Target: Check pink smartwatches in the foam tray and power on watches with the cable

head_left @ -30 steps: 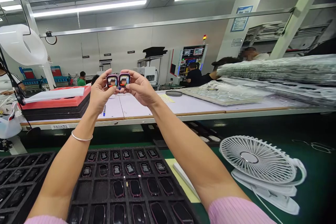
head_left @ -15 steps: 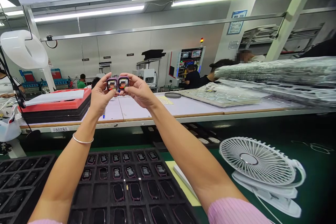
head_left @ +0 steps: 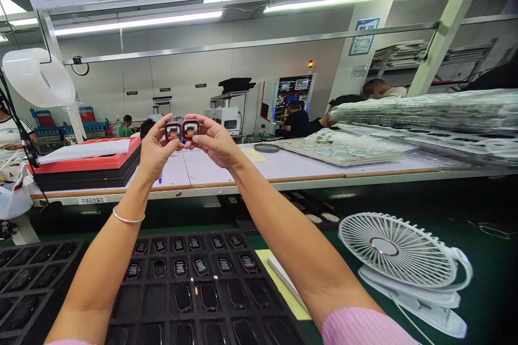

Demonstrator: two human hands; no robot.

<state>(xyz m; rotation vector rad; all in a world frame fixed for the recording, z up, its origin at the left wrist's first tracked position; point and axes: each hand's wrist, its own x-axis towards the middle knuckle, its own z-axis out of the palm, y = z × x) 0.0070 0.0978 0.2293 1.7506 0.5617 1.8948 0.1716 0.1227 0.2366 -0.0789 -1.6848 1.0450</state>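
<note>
Both my arms are stretched out and raised in front of me. My left hand pinches a small purple smartwatch body with its screen lit. My right hand pinches a second, like watch body, also lit, held side by side against the first. Below my arms lies a black compartment tray with several dark watch bodies lying in its pockets.
A white desk fan lies tilted on the green mat at the right. A second black tray is at the left. Beyond is a white bench with stacked red and black trays, clear blister trays, and people at work.
My hands and the two watches have sunk slightly in view and stayed together; the camera tipped a little upward. Nothing was let go.
</note>
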